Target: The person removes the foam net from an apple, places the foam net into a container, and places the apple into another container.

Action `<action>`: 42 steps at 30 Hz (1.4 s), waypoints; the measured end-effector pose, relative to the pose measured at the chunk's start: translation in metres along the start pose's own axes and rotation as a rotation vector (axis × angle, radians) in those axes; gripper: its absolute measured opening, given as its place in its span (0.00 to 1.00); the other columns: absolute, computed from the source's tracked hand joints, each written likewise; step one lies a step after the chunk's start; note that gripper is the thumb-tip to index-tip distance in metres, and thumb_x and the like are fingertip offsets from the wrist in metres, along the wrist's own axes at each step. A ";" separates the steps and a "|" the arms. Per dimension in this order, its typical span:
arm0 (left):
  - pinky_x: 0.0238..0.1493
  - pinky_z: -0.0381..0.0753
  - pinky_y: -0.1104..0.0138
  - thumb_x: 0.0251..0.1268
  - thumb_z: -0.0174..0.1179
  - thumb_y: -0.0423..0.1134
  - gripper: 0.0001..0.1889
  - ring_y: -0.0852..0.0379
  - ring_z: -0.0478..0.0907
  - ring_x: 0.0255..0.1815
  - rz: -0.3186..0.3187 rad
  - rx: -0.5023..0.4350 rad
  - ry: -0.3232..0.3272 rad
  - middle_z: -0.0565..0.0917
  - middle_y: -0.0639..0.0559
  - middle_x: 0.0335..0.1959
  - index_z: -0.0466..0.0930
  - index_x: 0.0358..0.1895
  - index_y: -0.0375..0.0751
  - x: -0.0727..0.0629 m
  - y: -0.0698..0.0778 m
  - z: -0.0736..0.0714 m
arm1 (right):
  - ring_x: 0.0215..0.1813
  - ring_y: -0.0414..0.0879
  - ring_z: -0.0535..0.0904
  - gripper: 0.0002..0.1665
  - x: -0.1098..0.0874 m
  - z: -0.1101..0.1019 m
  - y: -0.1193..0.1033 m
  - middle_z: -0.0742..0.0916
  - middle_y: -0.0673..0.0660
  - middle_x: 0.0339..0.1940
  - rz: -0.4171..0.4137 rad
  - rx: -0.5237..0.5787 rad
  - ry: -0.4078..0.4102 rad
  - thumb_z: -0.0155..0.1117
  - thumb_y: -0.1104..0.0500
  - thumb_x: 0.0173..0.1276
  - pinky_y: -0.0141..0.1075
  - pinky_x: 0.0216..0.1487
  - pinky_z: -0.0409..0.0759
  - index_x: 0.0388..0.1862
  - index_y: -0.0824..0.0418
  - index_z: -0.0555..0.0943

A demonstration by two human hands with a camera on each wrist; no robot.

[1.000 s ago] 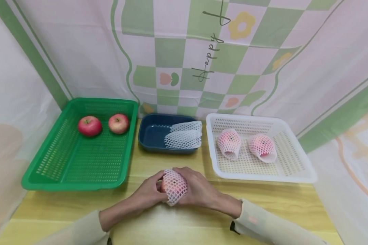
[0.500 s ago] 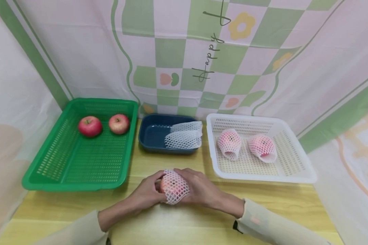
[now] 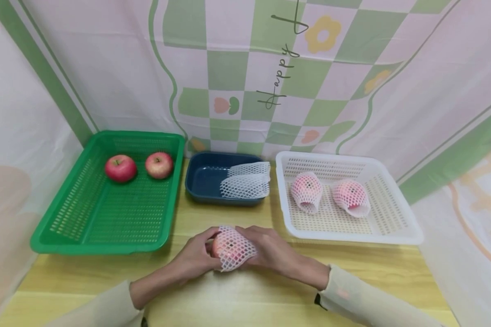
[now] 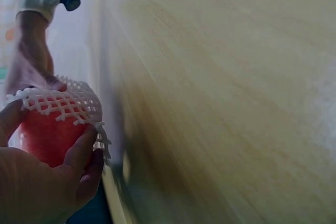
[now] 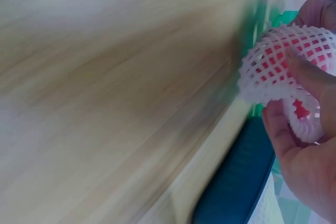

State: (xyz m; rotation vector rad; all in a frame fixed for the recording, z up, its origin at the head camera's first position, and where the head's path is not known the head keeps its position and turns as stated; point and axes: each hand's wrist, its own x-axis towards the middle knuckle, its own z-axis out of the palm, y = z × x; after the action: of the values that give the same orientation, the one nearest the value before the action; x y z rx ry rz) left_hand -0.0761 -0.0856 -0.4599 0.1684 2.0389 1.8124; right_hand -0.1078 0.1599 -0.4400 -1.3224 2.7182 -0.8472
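Wooden tabletop (image 3: 245, 302) beneath, left hand (image 3: 194, 256) and right hand (image 3: 275, 252) angle inward, both curled round a netted apple (image 3: 231, 250).

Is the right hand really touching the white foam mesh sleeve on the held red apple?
Touching. In the right wrist view, the right hand presses its thumb onto the white mesh sleeve.

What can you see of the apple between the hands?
The apple is round and pinkish red, partly covered by a white net sleeve, foam by its look. In the left wrist view, bare red skin shows past the sleeve's edge. The left hand grips the barer side; the right hand holds the sleeved side. It is nearer the person than the blue tray; whether it touches the table is unclear.
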 end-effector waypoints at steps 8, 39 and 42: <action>0.52 0.90 0.64 0.39 0.68 0.18 0.51 0.38 0.81 0.65 0.006 0.006 0.012 0.73 0.29 0.72 0.65 0.78 0.30 -0.001 0.001 0.000 | 0.52 0.48 0.91 0.38 -0.008 -0.004 0.007 0.91 0.59 0.54 -0.016 0.055 0.014 0.82 0.55 0.62 0.35 0.56 0.89 0.69 0.66 0.81; 0.50 0.87 0.66 0.49 0.85 0.36 0.42 0.46 0.85 0.59 0.012 0.071 0.038 0.86 0.43 0.59 0.76 0.71 0.42 -0.002 0.001 -0.009 | 0.38 0.49 0.92 0.18 -0.030 -0.043 0.001 0.94 0.58 0.39 -0.162 -0.132 0.267 0.81 0.72 0.52 0.33 0.42 0.91 0.44 0.66 0.91; 0.52 0.87 0.64 0.48 0.85 0.37 0.43 0.46 0.85 0.59 0.020 0.093 0.047 0.86 0.44 0.59 0.76 0.71 0.42 -0.003 0.002 -0.009 | 0.39 0.49 0.92 0.19 -0.028 -0.055 -0.002 0.94 0.58 0.39 -0.168 -0.159 0.268 0.81 0.73 0.51 0.33 0.43 0.91 0.44 0.66 0.91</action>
State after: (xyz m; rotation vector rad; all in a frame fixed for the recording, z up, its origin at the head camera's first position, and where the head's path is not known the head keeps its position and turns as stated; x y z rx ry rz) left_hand -0.0771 -0.0947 -0.4565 0.1753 2.1628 1.7496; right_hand -0.1009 0.2052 -0.3991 -1.5946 2.9642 -0.8963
